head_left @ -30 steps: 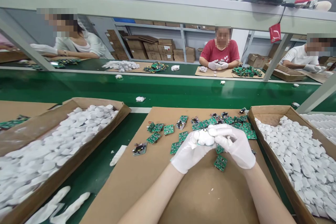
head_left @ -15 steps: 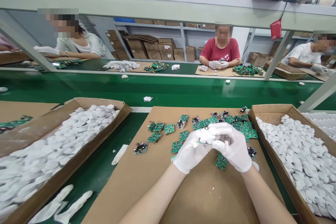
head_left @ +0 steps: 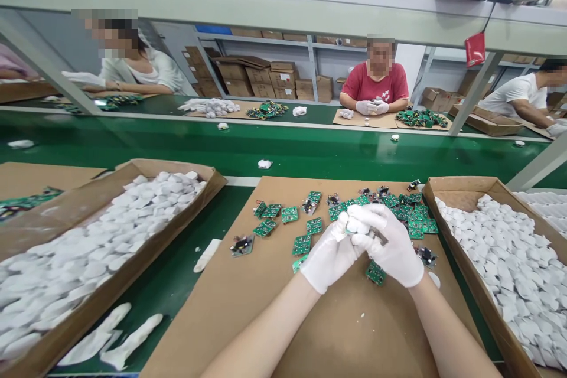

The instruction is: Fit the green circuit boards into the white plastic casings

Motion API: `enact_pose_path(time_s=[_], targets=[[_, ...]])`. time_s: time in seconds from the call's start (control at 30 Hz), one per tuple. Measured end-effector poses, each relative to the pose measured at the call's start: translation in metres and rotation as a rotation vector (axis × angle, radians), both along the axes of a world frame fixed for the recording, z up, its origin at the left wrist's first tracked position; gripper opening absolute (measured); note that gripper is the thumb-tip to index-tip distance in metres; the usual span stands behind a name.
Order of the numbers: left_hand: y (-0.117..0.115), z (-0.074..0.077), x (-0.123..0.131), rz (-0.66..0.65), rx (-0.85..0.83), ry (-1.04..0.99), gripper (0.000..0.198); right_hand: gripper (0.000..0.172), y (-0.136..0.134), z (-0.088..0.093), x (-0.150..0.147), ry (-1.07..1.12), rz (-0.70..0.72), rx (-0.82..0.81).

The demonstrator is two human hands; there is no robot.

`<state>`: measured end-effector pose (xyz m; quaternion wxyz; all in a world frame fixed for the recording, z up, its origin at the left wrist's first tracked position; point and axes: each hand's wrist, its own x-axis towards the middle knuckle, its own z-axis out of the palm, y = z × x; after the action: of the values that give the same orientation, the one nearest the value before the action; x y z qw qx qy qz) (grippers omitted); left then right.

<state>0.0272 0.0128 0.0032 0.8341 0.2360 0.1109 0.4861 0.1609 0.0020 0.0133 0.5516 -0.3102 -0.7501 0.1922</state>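
My left hand [head_left: 328,257], in a white glove, is closed on a small circuit board with white soft pieces [head_left: 355,225] over it. My right hand [head_left: 394,245], gloved too, grips the same piece from the other side with thumb and fingers. Only a sliver of green shows; the fingers hide most of it. Green circuit boards [head_left: 302,244] lie loose around the hands on a brown cardboard sheet [head_left: 248,313]. One board [head_left: 375,272] lies just below my right hand.
Cardboard trays of white pieces flank the sheet, one left [head_left: 177,212] and one right [head_left: 425,201]. Behind runs a green conveyor belt [head_left: 319,156] carrying a white-topped piece [head_left: 264,164]. White gloves [head_left: 133,339] lie at lower left. Co-workers sit across the belt under a metal beam [head_left: 266,6].
Both hands stay together on the piece; the fingers have shifted and cover more of its white top. White-topped pieces on the belt have moved right, and the view has shifted slightly.
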Motion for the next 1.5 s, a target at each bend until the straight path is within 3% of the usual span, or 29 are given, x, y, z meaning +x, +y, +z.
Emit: enact_pose_path(time_s=[0.13,0.3,0.47,0.67,0.9,1.03,1.17,1.33,1.37,1.5], targets=[[-0.001,0.003,0.002,-0.043,-0.084,-0.047,0.034,0.033,0.000,0.000,-0.001,0.050,-0.022,0.040],[0.000,0.000,0.000,-0.029,-0.002,-0.006,0.035,0.042,-0.001,-0.001,-0.001,-0.028,-0.085,-0.013],[0.001,-0.003,-0.001,0.002,-0.089,0.051,0.029,0.029,-0.001,0.002,0.003,-0.132,-0.098,0.072],[-0.001,-0.002,-0.002,-0.027,0.038,0.020,0.037,0.043,-0.004,0.005,0.000,-0.063,-0.084,-0.065],[-0.003,0.005,0.001,-0.043,-0.038,0.000,0.038,0.035,-0.004,0.007,0.000,-0.037,-0.077,-0.036],[-0.003,0.005,0.000,-0.049,-0.004,-0.017,0.038,0.042,-0.004,0.006,-0.001,-0.034,-0.060,-0.042],[-0.003,0.004,-0.001,-0.049,0.016,0.003,0.034,0.036,-0.004,0.003,-0.001,-0.061,-0.061,-0.011],[-0.005,0.014,-0.004,0.063,0.135,0.071,0.031,0.071,-0.006,0.003,-0.003,0.058,-0.158,-0.056],[-0.005,0.017,-0.004,0.089,0.138,0.082,0.031,0.071,-0.007,0.003,-0.003,0.051,-0.201,-0.028],[-0.005,0.022,-0.005,0.162,0.138,0.119,0.042,0.038,-0.007,0.002,-0.004,-0.004,-0.283,0.098]])
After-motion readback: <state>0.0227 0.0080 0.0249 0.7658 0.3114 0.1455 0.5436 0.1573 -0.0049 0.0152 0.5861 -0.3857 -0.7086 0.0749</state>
